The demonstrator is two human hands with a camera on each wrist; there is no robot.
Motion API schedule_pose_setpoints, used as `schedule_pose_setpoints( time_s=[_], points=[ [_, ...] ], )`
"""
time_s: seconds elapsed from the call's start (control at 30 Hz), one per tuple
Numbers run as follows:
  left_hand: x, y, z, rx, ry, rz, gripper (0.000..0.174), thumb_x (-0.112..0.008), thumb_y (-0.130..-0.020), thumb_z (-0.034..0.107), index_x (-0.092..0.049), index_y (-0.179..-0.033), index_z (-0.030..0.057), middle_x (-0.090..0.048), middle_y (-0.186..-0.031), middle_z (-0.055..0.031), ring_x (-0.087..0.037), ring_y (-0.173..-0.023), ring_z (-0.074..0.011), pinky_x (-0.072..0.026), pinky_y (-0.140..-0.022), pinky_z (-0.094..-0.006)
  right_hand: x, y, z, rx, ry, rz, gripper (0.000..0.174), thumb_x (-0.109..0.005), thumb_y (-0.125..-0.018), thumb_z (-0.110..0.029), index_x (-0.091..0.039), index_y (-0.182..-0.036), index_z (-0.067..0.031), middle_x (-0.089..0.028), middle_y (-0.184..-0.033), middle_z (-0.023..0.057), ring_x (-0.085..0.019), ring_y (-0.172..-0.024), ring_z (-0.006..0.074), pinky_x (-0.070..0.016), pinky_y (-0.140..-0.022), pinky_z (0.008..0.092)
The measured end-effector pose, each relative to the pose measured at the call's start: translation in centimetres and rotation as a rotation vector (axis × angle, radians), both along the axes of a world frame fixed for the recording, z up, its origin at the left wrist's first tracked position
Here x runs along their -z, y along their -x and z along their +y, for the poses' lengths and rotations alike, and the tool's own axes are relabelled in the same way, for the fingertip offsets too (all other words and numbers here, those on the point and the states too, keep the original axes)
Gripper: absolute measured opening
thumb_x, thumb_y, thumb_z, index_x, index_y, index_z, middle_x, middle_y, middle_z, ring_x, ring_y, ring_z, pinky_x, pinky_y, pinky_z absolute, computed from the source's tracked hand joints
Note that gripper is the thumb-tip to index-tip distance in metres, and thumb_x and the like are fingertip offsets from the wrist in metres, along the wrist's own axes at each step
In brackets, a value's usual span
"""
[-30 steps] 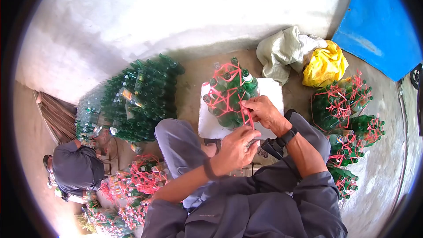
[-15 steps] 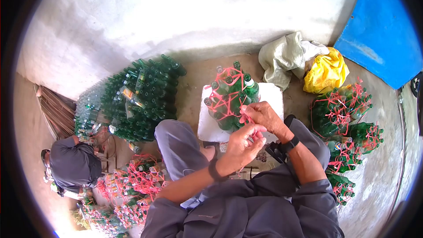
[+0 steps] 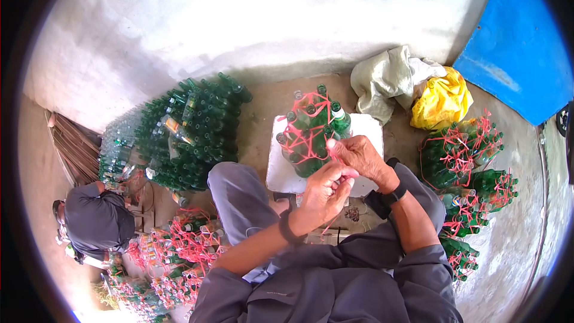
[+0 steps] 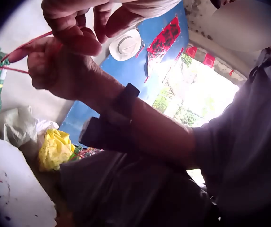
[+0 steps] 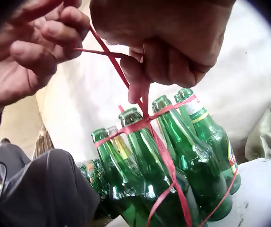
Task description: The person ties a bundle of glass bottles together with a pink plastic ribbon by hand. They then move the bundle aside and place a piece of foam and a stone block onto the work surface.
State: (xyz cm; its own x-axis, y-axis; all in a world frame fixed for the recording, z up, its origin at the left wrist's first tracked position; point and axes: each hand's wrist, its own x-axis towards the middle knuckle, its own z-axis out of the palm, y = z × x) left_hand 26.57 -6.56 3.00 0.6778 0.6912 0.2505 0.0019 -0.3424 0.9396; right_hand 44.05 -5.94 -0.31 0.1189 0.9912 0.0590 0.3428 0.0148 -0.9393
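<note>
A cluster of green glass bottles (image 3: 342, 121) stands upright on a white board (image 3: 277, 167) in front of me, bound round the necks with pink plastic ribbon (image 5: 134, 126). With curled fingers my right hand (image 3: 362, 158) grips the ribbon just above the near bottle necks, thumb pointing toward them. My left hand (image 3: 326, 192), nearer my body, pinches a ribbon strand. In the right wrist view, two strands cross between the hands and run down to a gathered point at a bottle neck.
Many loose green bottles (image 3: 191, 125) stand to the left. Ribbon-bound bundles (image 3: 457, 143) stand at right, others (image 3: 179, 245) at lower left. Grey and yellow sacks (image 3: 442, 98) lie by the wall near a blue panel (image 3: 514, 48). Another person (image 3: 98, 218) sits at far left.
Both hands stay close together by the near bottles. The left hand's fingers have curled in more tightly, and the right thumb now points forward over the ribbon.
</note>
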Motion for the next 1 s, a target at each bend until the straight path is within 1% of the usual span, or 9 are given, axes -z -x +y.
schedule_pose_setpoints(
  time_s=[0.1, 0.2, 0.33, 0.47, 0.6, 0.8, 0.87, 0.93, 1.0],
  points=[
    [0.0, -0.1, -0.1, -0.020, -0.041, 0.037, 0.014, -0.061, -0.091, -0.007, -0.067, -0.103, -0.0018, -0.062, -0.102, -0.0082, -0.061, -0.082, -0.0089, -0.0493, -0.061, -0.0229, -1.3, -0.8, 0.1, -0.142, 0.212, 0.294, 0.045, -0.075, -0.089, -0.037, -0.066, -0.063, -0.0015, -0.061, -0.057, 0.0007, -0.055, -0.054, 0.0085, -0.0400, -0.051, 0.0266],
    [0.6, -0.3, -0.8, 0.011, -0.088, 0.020, 0.014, -0.063, -0.091, -0.005, -0.067, -0.103, -0.0007, -0.064, -0.102, -0.0099, -0.063, -0.080, -0.0103, -0.0503, -0.061, -0.0237, -2.5, -1.6, -0.4, -0.253, 0.297, 0.301, 0.044, -0.075, -0.089, -0.036, -0.066, -0.064, -0.0009, -0.060, -0.057, 0.0020, -0.055, -0.054, 0.0089, -0.0402, -0.050, 0.0260],
    [1.5, -0.3, -1.4, 0.012, -0.118, 0.051, 0.015, -0.065, -0.089, -0.003, -0.068, -0.103, 0.0004, -0.065, -0.103, -0.0119, -0.067, -0.080, -0.0147, -0.0535, -0.061, -0.0257, -2.2, -1.6, -0.2, -0.265, 0.378, 0.249, 0.041, -0.075, -0.089, -0.032, -0.067, -0.067, 0.0010, -0.062, -0.059, 0.0039, -0.057, -0.055, 0.0103, -0.0439, -0.053, 0.0272],
    [1.9, -0.5, -2.1, 0.021, -0.172, 0.076, 0.015, -0.066, -0.089, -0.001, -0.068, -0.103, 0.0007, -0.065, -0.104, -0.0136, -0.068, -0.078, -0.0191, -0.0563, -0.061, -0.0283, -0.4, -2.0, 0.2, -0.288, 0.336, 0.223, 0.042, -0.072, -0.089, -0.034, -0.068, -0.071, 0.0038, -0.062, -0.059, 0.0072, -0.059, -0.056, 0.0120, -0.0462, -0.054, 0.0295],
    [1.6, -0.7, -2.3, 0.025, -0.159, 0.077, 0.015, -0.065, -0.089, 0.000, -0.068, -0.103, 0.0014, -0.065, -0.106, -0.0135, -0.068, -0.078, -0.0203, -0.0572, -0.062, -0.0288, -0.1, -2.1, 0.3, -0.332, 0.250, 0.032, 0.044, -0.069, -0.089, -0.037, -0.070, -0.076, 0.0049, -0.063, -0.060, 0.0114, -0.061, -0.056, 0.0150, -0.0470, -0.054, 0.0321],
    [0.8, -0.4, -2.8, 0.019, -0.202, 0.113, 0.017, -0.066, -0.087, 0.000, -0.067, -0.104, 0.0022, -0.065, -0.118, -0.0150, -0.068, -0.102, -0.0267, -0.0577, -0.081, -0.0321, -0.2, -2.0, 0.0, -0.262, 0.174, -0.050, 0.037, -0.066, -0.086, -0.031, -0.071, -0.074, 0.0036, -0.063, -0.058, 0.0117, -0.059, -0.053, 0.0157, -0.0462, -0.052, 0.0328],
    [1.0, -0.2, -3.2, 0.039, -0.085, 0.113, 0.022, -0.066, -0.088, 0.001, -0.066, -0.110, 0.0009, -0.060, -0.131, -0.0185, -0.062, -0.118, -0.0276, -0.0558, -0.089, -0.0353, -0.2, -2.1, 0.0, -0.244, 0.146, -0.069, 0.035, -0.065, -0.086, -0.029, -0.071, -0.074, 0.0037, -0.062, -0.057, 0.0115, -0.058, -0.051, 0.0154, -0.0462, -0.052, 0.0326],
    [1.5, 0.0, -3.6, 0.066, 0.040, 0.033, 0.024, -0.064, -0.090, -0.001, -0.065, -0.114, 0.0001, -0.057, -0.136, -0.0188, -0.059, -0.123, -0.0272, -0.0564, -0.090, -0.0361, -0.4, -2.2, -0.1, -0.240, 0.190, 0.025, 0.026, -0.065, -0.086, -0.017, -0.065, -0.072, 0.0043, -0.053, -0.053, 0.0024, -0.046, -0.052, 0.0072, -0.0409, -0.048, 0.0300],
    [2.0, 0.2, -3.9, 0.093, 0.163, -0.048, 0.026, -0.062, -0.092, -0.002, -0.064, -0.118, -0.0007, -0.054, -0.141, -0.0191, -0.057, -0.127, -0.0269, -0.0570, -0.090, -0.0368, -0.8, -1.8, -0.4, -0.218, 0.183, 0.076, 0.025, -0.064, -0.086, -0.016, -0.064, -0.071, 0.0043, -0.052, -0.053, 0.0032, -0.047, -0.051, 0.0076, -0.0414, -0.048, 0.0309]
  ],
)
